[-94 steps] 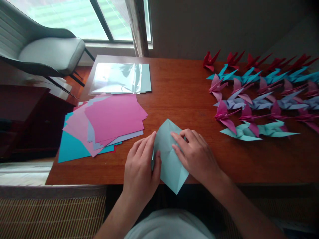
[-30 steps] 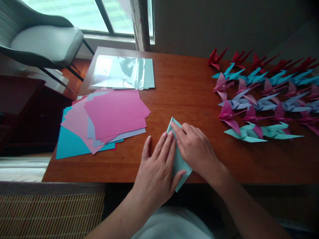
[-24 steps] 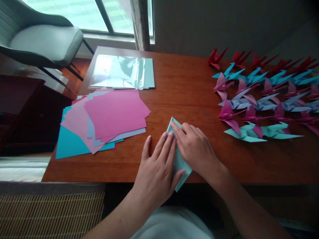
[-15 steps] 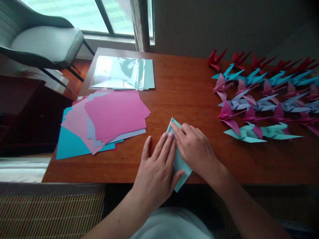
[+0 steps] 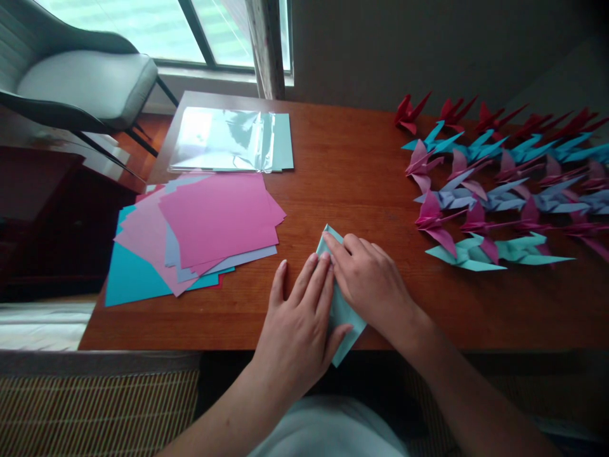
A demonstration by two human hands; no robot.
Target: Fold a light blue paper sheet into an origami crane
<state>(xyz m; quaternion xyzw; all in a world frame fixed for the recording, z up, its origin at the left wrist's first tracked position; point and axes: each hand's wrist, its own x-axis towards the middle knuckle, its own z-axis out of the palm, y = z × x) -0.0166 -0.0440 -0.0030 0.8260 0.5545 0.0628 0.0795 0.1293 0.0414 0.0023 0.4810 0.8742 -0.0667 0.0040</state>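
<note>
- The person's left hand is lying flat in the lower centre of the frame, fingers stretched out, little finger splayed, thumb resting on the pale mint paper.
- The right hand is bending over the same paper from the right, its index finger reaching towards the top corner; whether the thumb is pinching anything, one cannot tell.
- The pale mint paper, folded into a narrow pointed shape, is lying beneath both hands, its bottom tip jutting past the front edge of the wooden table.
- Loose coloured sheets are fanning out left of centre, a pink one lying uppermost.
- Behind them, a clear packet is catching the light, pale green paper showing at its right end.
- Folded paper birds are standing in rows at the right, running from mint in front to red behind.
- A chair is standing in the upper left, beside a window.
</note>
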